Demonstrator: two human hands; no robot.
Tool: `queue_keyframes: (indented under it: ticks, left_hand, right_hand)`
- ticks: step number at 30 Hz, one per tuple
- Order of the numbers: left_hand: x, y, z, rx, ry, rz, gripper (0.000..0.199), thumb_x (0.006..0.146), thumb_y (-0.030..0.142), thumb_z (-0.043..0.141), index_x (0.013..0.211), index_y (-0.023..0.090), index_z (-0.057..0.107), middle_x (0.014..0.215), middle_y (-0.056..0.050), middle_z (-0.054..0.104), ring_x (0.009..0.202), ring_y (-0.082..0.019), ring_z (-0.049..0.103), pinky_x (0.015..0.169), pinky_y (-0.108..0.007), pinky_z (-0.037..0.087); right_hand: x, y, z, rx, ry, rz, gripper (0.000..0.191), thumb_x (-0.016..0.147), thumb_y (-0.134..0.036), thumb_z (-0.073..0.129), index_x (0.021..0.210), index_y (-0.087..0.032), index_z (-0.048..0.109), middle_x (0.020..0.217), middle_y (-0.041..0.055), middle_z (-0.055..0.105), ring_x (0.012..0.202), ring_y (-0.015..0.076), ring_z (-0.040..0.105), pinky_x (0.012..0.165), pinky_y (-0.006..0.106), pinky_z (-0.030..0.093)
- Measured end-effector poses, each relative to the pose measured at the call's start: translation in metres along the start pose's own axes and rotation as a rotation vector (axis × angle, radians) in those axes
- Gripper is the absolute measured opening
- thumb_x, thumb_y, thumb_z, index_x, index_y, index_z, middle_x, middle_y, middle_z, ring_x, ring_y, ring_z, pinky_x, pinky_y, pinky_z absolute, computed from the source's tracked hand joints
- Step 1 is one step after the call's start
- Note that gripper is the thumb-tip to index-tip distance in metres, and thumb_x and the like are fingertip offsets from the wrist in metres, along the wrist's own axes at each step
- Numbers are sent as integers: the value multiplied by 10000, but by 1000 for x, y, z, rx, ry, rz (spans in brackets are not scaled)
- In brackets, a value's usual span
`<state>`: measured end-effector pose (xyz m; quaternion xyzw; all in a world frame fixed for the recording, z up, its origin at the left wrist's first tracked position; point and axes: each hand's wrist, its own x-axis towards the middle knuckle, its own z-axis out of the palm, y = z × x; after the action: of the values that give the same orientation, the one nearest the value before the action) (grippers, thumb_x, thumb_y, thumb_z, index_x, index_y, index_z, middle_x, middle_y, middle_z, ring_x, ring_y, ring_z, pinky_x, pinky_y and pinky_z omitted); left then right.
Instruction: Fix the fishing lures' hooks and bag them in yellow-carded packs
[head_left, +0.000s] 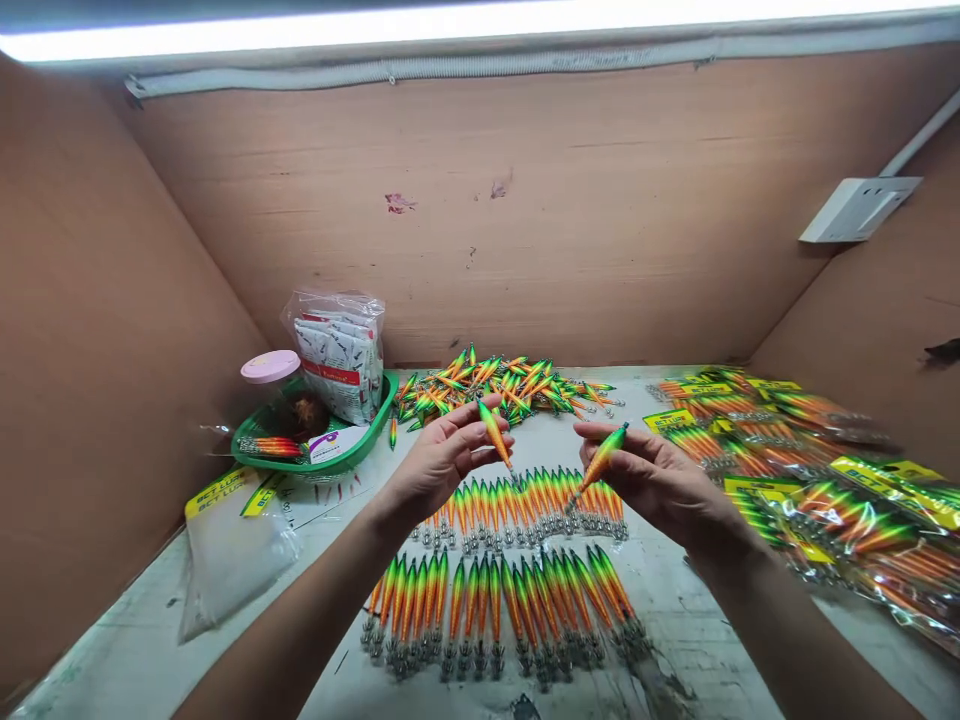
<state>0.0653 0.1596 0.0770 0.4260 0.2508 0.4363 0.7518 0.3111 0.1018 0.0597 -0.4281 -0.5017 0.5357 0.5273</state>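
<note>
Between the thumb and fingers of my left hand [450, 445] is a green, yellow and orange fishing lure [493, 432], its hooked end pointing down. My right hand [660, 475] pinches a second lure of the same colours [602, 460], tilted with its hooks to the lower left. Both hands hover over a row of similar lures [525, 505] laid side by side. Nearer to me lies another row [499, 600], hooks toward me. A loose heap of lures [510, 385] rests behind my hands.
Bagged lures with yellow labels [847, 510] are piled at right. At left stands a green basket [360, 455] with a pink-lidded jar [270, 368] and a bag of packets [341, 360]. Clear plastic bags [236, 550] lie before it. Wooden panels [480, 220] enclose the table.
</note>
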Motion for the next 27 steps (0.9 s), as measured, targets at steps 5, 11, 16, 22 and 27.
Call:
queue_keyframes:
  ticks: [5,11,16,22,27]
  left_hand:
    - [-14,-10,11,-40,-122,-50,368,751,190,733,1116,187,682,900,-29,714,790,-147,702,776,-249,540]
    - [-21,-15,15,-36,-213,-87,359,796,197,697,1153,212,673,898,-33,717,805,-136,692,808,-252,529]
    - [-21,-17,16,-14,-230,-104,354,806,220,689,1160,214,669,912,-53,720,811,-144,688,836,-278,520]
    - [-21,-23,22,64,-183,-122,346,772,273,723,1113,234,683,957,-42,685,814,-134,670,799,-255,519]
    - [-20,-27,19,466,-40,-109,442,750,401,676,1152,220,642,988,-61,656,871,-167,643,747,-265,524]
  right_hand:
    - [-10,-7,21,277,-182,17,282,721,-277,779,973,-247,656,841,10,664,794,142,631,730,280,511]
    - [-13,-2,25,362,-220,88,328,728,-235,772,1030,-240,644,953,29,695,882,151,673,785,267,534]
    - [-15,-3,27,414,-237,115,337,727,-217,771,1039,-230,645,941,32,706,892,144,680,816,262,532]
    - [-17,-4,31,342,-158,123,298,656,-261,826,843,-194,603,753,-30,601,648,87,602,579,194,510]
    - [-14,5,25,-16,-28,161,473,582,-499,820,826,-201,546,758,-31,559,585,83,549,544,228,490]
